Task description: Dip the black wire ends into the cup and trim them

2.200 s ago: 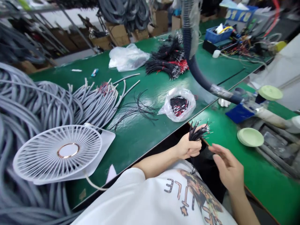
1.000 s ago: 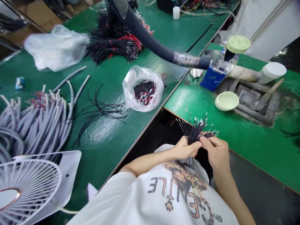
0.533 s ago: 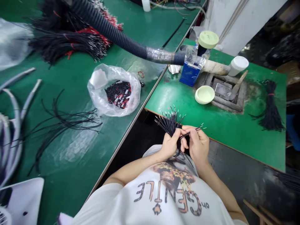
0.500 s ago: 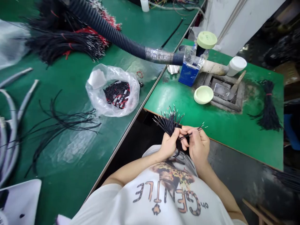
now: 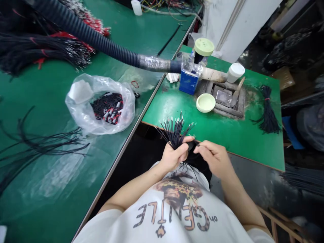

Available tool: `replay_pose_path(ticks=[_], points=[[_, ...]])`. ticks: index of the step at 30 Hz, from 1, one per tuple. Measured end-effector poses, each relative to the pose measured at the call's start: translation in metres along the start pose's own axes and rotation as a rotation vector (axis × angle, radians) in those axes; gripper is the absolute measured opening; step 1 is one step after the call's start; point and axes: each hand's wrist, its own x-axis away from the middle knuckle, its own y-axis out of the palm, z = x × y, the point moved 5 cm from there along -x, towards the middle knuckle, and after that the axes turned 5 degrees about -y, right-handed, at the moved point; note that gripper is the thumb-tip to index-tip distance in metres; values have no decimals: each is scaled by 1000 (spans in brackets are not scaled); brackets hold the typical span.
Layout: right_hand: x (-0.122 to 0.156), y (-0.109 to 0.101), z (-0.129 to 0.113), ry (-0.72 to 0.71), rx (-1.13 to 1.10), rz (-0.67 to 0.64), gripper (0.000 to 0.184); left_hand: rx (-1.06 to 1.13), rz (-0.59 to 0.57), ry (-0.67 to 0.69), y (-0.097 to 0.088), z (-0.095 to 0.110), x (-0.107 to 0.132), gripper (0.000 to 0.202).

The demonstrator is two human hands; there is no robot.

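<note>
Two smooth green surfaces stand side by side, the left bench (image 5: 27, 216) with a pale metal-like edge and the right bench (image 5: 250, 143) with a thin brown one. Across the left one runs a dark ribbed hose (image 5: 108, 49), wrapped near its end in crinkled silvery tape (image 5: 155, 62) and reaching a glossy blue box (image 5: 188, 82). Next to that box lie a shallow, round, pale green dish (image 5: 206, 102) and a grimy square frame (image 5: 229, 114), with a flat, tapering scraper (image 5: 238, 92) leaning on it and a white plastic tub (image 5: 236, 72) just behind. A crumpled clear plastic bag (image 5: 97, 129), its mouth spread wide, holds small black, red and grey pieces (image 5: 108, 105). The bundle of thin black wires (image 5: 175, 133) is in the left hand (image 5: 174, 154), over the person's lap and by the near edge of the right bench; the fist is closed firmly round it. Its upper ends fan out like a brush, tipped silvery white, while a few dark ends poke out below. The right hand (image 5: 212, 157) has its fingers bent just beside the bundle; blur hides whether they pinch a strand.
</note>
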Motion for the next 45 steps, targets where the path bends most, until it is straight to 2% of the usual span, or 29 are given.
replay_pose_path(ticks=[4, 6, 7, 9, 11, 13, 14, 15, 16, 18, 20, 24, 28, 31, 33, 36, 37, 39, 40, 42, 45], points=[[-5, 31, 7, -10, -42, -75, 29, 9, -77, -63, 12, -2, 1, 32], [-4, 34, 13, -3, -15, -176, 32, 20, -61, -82, 13, -1, 1, 30], [-5, 26, 17, -25, 43, -204, 34, 27, -47, -87, 12, -1, 1, 30], [-16, -16, 27, -99, 283, -103, 33, 41, -23, -99, 10, 1, 1, 30], [-34, -94, 41, -101, 660, 295, 32, 50, -17, -110, 8, 2, 2, 29], [-55, -175, 61, -40, 798, 520, 34, 47, -19, -112, 5, 4, 5, 30], [-66, -212, 72, -3, 846, 582, 35, 45, -19, -110, 3, 5, 6, 31], [-76, -245, 85, 66, 915, 629, 37, 45, -19, -108, 2, 6, 8, 31], [-83, -272, 101, 232, 1081, 637, 40, 46, -16, -108, 1, 7, 9, 31], [-93, -306, 125, 337, 1138, 655, 43, 49, -12, -106, -2, 9, 11, 32], [-97, -318, 144, 372, 1157, 658, 42, 53, -7, -94, -3, 12, 13, 32], [-104, -309, 162, 326, 1163, 639, 43, 69, -9, -93, -6, 16, 13, 31], [-111, -288, 152, 195, 1141, 575, 40, 92, -47, -115, -5, 16, 14, 30], [-103, -258, 128, 77, 1103, 558, 37, 89, -65, -144, -5, 16, 16, 28], [-92, -224, 109, -4, 1039, 501, 35, 81, -74, -159, -4, 20, 21, 28], [-66, -152, 85, -160, 872, 235, 28, 55, -69, -167, -7, 32, 33, 28], [-55, -127, 77, -256, 789, 102, 31, 46, -63, -160, -9, 37, 38, 28], [-27, -89, 65, -385, 703, -119, 43, 34, -73, -131, -16, 49, 49, 29], [-12, -77, 60, -434, 670, -214, 47, 34, -91, -119, -19, 54, 53, 29], [16, -69, 50, -478, 619, -324, 49, 27, -117, -113, -24, 59, 58, 30], [39, -74, 27, -440, 533, -266, 47, -11, -88, -177, -22, 54, 52, 33]])
